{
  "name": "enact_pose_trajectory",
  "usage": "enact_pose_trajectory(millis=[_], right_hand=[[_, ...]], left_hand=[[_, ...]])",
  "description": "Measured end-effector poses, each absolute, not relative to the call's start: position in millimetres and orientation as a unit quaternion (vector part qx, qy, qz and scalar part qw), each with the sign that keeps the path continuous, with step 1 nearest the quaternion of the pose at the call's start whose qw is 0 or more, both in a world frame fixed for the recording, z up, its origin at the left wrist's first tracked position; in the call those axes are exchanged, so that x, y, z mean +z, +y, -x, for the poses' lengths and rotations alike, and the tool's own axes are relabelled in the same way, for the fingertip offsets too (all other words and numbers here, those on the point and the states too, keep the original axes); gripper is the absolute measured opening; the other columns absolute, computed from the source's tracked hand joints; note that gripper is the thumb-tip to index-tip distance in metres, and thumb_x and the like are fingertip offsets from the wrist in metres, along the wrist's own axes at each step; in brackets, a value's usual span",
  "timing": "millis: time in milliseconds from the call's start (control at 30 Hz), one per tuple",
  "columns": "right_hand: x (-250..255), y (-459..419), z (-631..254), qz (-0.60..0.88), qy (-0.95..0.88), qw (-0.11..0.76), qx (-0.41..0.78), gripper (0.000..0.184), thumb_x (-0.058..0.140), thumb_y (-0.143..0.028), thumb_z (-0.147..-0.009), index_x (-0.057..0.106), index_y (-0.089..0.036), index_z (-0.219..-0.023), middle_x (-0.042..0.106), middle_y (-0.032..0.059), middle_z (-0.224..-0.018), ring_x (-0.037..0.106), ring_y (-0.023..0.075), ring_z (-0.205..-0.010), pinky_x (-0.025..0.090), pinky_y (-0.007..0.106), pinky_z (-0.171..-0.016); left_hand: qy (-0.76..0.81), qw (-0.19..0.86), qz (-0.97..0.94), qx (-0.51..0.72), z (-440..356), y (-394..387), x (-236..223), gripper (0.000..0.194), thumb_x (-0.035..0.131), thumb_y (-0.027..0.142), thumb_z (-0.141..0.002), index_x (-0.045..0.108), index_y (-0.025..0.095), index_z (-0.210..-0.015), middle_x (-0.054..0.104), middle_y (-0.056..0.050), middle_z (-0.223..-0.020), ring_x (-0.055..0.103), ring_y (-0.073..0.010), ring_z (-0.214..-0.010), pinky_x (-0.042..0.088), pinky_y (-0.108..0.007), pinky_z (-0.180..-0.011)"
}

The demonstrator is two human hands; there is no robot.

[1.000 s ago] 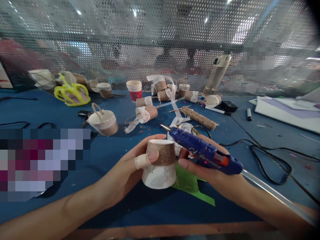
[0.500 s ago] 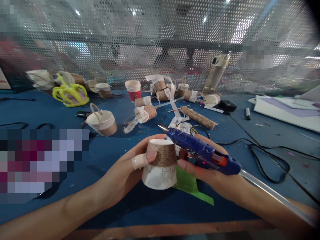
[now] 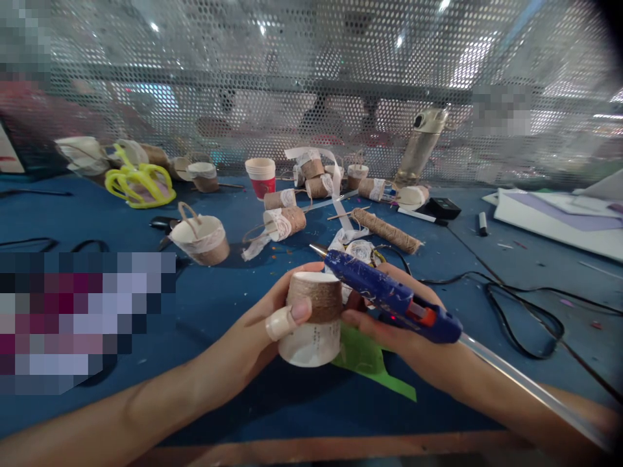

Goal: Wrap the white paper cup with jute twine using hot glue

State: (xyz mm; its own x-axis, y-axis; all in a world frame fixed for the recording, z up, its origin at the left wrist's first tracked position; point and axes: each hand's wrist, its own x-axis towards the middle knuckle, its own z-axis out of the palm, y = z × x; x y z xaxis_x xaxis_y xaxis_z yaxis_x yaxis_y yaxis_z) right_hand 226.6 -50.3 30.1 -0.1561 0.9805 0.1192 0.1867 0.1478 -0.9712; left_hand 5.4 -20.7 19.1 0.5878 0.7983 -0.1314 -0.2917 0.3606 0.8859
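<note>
My left hand (image 3: 272,311) is closed around a paper cup (image 3: 311,342), its thumb, wrapped in a tan bandage, pressing on the front. Brown twine covers one half of the cup; the other half is bare white with small print. In my right hand (image 3: 389,324) is a blue hot glue gun (image 3: 389,288) with a clear glue stick (image 3: 530,389) out of its back and a small red light lit. Its metal nozzle points left, above and behind the cup. The right fingertips are close to the cup's right side; whether they touch it I cannot tell.
Green tape or paper (image 3: 374,363) lies under the hands. Beyond are a twine roll (image 3: 387,230), white lace (image 3: 360,250), a twine-wrapped cup with handle (image 3: 202,240), red-and-white cups (image 3: 261,178) and a bottle (image 3: 422,146). Black cables (image 3: 511,324) loop at right. A perforated metal screen (image 3: 311,78) stands behind.
The cup has turned slightly in my left hand, and the thumb sits a little lower and further right on it. The glue gun has barely shifted.
</note>
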Motion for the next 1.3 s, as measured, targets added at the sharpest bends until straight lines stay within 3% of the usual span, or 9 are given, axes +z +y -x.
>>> enact_pose_trajectory(millis=[133,267,500,667,767,967,1100,1300], right_hand=[[29.6,-49.9,-227.8,0.444,-0.631,0.449,0.45,0.016,0.08,-0.024,-0.083,0.065,-0.025,-0.088,0.064,-0.0059,-0.08,0.06,0.0096,-0.069,0.05,0.02,-0.064],[29.6,-47.4,-231.7,0.446,-0.649,0.452,0.419,0.016,0.08,-0.024,-0.082,0.067,-0.025,-0.091,0.068,-0.0041,-0.085,0.063,0.0112,-0.073,0.052,0.022,-0.065],[36.2,-39.1,-234.1,0.462,-0.624,0.528,0.344,0.013,0.081,-0.02,-0.079,0.069,-0.024,-0.083,0.07,-0.004,-0.079,0.068,0.0116,-0.073,0.058,0.022,-0.071],[40.2,-37.5,-238.0,0.477,-0.617,0.539,0.319,0.012,0.082,-0.023,-0.079,0.071,-0.023,-0.082,0.07,-0.0039,-0.082,0.067,0.0099,-0.073,0.058,0.02,-0.072],[38.7,-39.7,-238.5,0.464,-0.62,0.535,0.338,0.014,0.083,-0.021,-0.077,0.071,-0.022,-0.083,0.07,-0.0047,-0.081,0.067,0.009,-0.073,0.058,0.018,-0.072],[35.0,-40.4,-231.4,0.451,-0.603,0.529,0.392,0.017,0.084,-0.022,-0.077,0.07,-0.025,-0.085,0.073,-0.0062,-0.083,0.068,0.0085,-0.075,0.056,0.018,-0.071],[35.0,-38.4,-229.8,0.463,-0.618,0.495,0.398,0.014,0.083,-0.024,-0.078,0.069,-0.025,-0.081,0.068,-0.0065,-0.081,0.064,0.0081,-0.073,0.052,0.018,-0.07],[31.5,-35.9,-229.4,0.469,-0.613,0.455,0.443,0.013,0.078,-0.031,-0.083,0.068,-0.024,-0.088,0.067,-0.0048,-0.083,0.063,0.0107,-0.076,0.051,0.023,-0.073]], left_hand=[[0.336,0.756,-0.443,0.345,-6.6,-19.7,22.6,0.037,0.069,0.037,-0.089,0.066,0.028,-0.124,0.071,-0.005,-0.13,0.062,-0.0291,-0.123,0.051,-0.034,-0.094],[0.364,0.741,-0.4,0.397,-5.0,-16.0,27.0,0.042,0.067,0.043,-0.089,0.064,0.029,-0.128,0.073,-0.004,-0.125,0.068,-0.026,-0.11,0.057,-0.03,-0.083],[0.364,0.734,-0.407,0.403,-6.0,-10.8,36.1,0.03,0.058,0.034,-0.095,0.063,0.025,-0.123,0.074,-0.007,-0.109,0.072,-0.0234,-0.085,0.062,-0.034,-0.066],[0.301,0.791,-0.453,0.28,-3.5,-10.9,31.2,0.032,0.052,0.042,-0.096,0.059,0.024,-0.121,0.073,-0.009,-0.091,0.072,-0.0253,-0.071,0.061,-0.041,-0.059],[0.291,0.818,-0.457,0.192,-3.4,-13.7,28.9,0.034,0.056,0.044,-0.094,0.059,0.025,-0.122,0.072,-0.009,-0.093,0.074,-0.0259,-0.076,0.059,-0.037,-0.066],[0.251,0.836,-0.465,0.147,-2.7,-18.6,30.5,0.036,0.066,0.046,-0.086,0.064,0.023,-0.113,0.073,-0.008,-0.105,0.072,-0.0216,-0.087,0.053,-0.03,-0.077],[0.205,0.835,-0.492,0.138,-0.1,-17.6,30.8,0.043,0.068,0.046,-0.082,0.066,0.023,-0.119,0.07,-0.011,-0.121,0.068,-0.0278,-0.105,0.051,-0.038,-0.088],[0.102,0.855,-0.483,0.161,3.9,-15.9,25.8,0.052,0.065,0.045,-0.085,0.061,0.029,-0.134,0.071,-0.012,-0.124,0.065,-0.0346,-0.117,0.049,-0.047,-0.095]])
